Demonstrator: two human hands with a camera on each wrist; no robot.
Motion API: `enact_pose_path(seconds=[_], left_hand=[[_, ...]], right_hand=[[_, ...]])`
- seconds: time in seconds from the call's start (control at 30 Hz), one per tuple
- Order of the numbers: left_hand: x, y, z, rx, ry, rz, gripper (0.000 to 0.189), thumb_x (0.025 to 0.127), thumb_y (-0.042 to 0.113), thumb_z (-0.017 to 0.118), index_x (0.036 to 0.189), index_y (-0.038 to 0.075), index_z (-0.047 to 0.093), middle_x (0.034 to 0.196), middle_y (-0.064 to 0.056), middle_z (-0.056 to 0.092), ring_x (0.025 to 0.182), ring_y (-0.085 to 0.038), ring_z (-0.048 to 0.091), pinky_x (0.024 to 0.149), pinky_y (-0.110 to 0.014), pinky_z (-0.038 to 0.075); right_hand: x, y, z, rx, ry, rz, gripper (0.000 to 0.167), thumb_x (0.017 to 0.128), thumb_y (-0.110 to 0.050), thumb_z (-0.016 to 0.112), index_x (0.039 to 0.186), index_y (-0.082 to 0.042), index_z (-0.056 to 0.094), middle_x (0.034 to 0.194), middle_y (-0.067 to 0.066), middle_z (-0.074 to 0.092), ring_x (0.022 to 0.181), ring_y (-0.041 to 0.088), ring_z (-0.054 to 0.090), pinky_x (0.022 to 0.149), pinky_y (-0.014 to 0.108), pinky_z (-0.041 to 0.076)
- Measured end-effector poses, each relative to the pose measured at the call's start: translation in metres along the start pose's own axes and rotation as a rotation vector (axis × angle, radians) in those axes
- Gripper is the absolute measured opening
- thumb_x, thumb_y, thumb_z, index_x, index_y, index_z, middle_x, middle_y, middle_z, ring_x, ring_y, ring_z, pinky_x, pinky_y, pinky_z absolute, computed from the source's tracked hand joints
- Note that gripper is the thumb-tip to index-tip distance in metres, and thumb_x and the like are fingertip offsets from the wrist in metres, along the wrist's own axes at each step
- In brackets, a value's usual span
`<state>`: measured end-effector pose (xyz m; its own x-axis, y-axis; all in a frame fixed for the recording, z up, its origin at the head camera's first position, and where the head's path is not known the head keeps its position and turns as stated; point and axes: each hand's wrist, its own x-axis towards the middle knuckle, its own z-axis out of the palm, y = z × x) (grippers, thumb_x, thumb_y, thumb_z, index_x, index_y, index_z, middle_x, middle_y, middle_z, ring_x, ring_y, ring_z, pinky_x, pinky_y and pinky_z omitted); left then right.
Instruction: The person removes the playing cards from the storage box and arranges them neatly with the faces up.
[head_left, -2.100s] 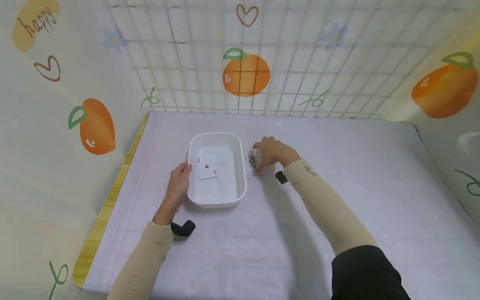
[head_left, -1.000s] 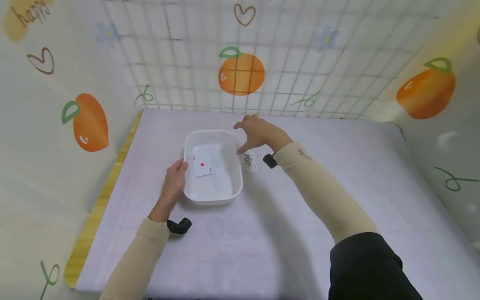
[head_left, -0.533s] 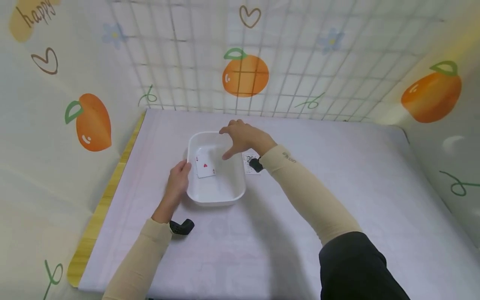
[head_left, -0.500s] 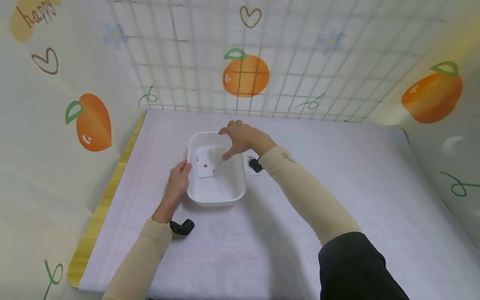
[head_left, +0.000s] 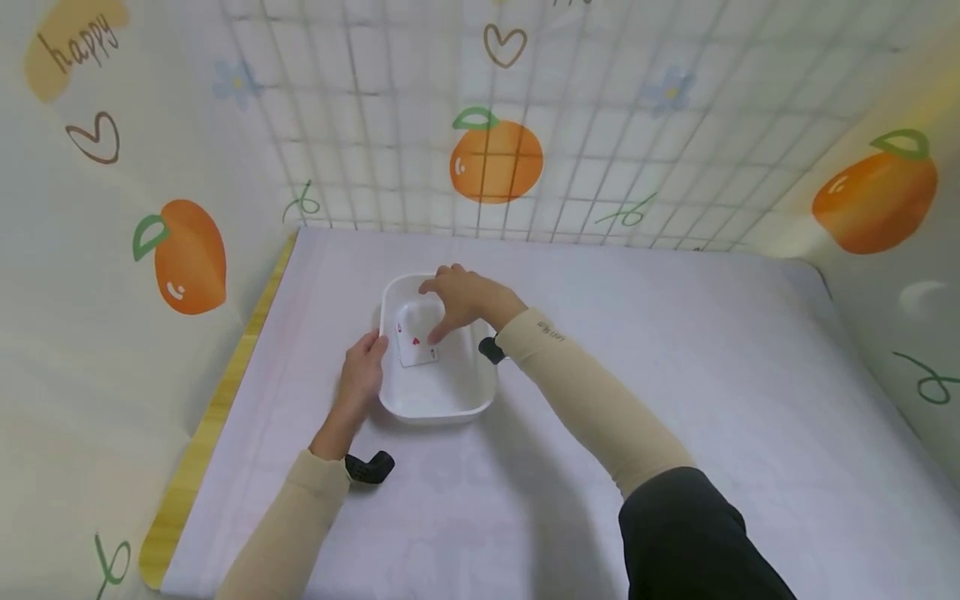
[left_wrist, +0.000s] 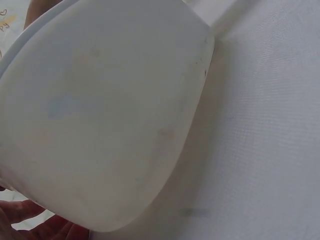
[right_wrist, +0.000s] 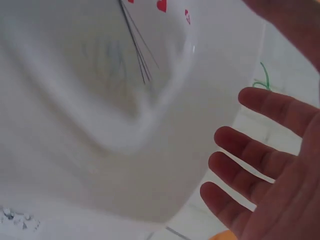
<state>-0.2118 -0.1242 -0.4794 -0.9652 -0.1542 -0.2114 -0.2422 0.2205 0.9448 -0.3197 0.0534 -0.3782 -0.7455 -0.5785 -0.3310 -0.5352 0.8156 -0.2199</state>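
Note:
A white plastic basin point(head_left: 431, 404) sits on the table. My left hand point(head_left: 362, 377) grips its left rim, thumb on top; in the left wrist view its fingers point(left_wrist: 20, 210) show at the basin's edge. Inside the basin lie playing cards point(head_left: 417, 357), an ace of hearts on top; several card edges fan out in the right wrist view. My right hand point(head_left: 467, 298) is over the basin with fingers spread and holds nothing, its thumb tip overlapping the ace's edge in the head view. A patterned card point(right_wrist: 19, 220) shows beside the basin; in the head view my right wrist hides it.
A white cloth point(head_left: 600, 400) covers the table, with a wooden edge point(head_left: 217, 408) bare along the left. Behind stands a wire grid point(head_left: 585, 167) with a fruit-printed sheet. Black wrist cameras point(head_left: 370, 467) are strapped under both wrists.
My right hand has moved left from the patterned card beside the basin to above the cards inside it. My left hand keeps its grip on the rim.

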Motion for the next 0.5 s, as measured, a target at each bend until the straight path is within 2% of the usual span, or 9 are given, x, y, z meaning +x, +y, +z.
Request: enact_pose_path(seconds=[0.17, 0.33, 0.5], left_hand=[[0.001, -0.003, 0.000, -0.006, 0.009, 0.022, 0.053, 0.106, 0.037, 0.038, 0.150, 0.007, 0.041, 0.150, -0.013, 0.044, 0.139, -0.030, 0.039, 0.114, -0.050, 0.029], [0.004, -0.005, 0.001, -0.010, 0.011, -0.002, 0.053, 0.106, 0.036, 0.038, 0.150, 0.007, 0.041, 0.151, -0.013, 0.043, 0.141, -0.030, 0.036, 0.115, -0.048, 0.027], [0.006, -0.006, 0.002, -0.008, 0.025, 0.007, 0.053, 0.106, 0.036, 0.040, 0.149, 0.005, 0.042, 0.151, -0.014, 0.044, 0.141, -0.031, 0.037, 0.114, -0.049, 0.028]], right_hand=[[0.010, -0.002, 0.009, -0.029, -0.015, -0.025, 0.085, 0.073, -0.050, 0.084, 0.145, -0.019, 0.050, 0.137, 0.009, 0.049, 0.120, 0.028, 0.045, 0.097, 0.050, 0.046], [0.016, -0.005, 0.020, -0.092, -0.014, -0.052, 0.085, 0.071, -0.052, 0.084, 0.143, -0.020, 0.052, 0.135, 0.009, 0.052, 0.120, 0.027, 0.047, 0.100, 0.045, 0.043], [0.021, -0.008, 0.028, -0.083, -0.018, -0.069, 0.086, 0.070, -0.049, 0.087, 0.143, -0.019, 0.053, 0.133, 0.011, 0.051, 0.117, 0.027, 0.045, 0.098, 0.044, 0.042]])
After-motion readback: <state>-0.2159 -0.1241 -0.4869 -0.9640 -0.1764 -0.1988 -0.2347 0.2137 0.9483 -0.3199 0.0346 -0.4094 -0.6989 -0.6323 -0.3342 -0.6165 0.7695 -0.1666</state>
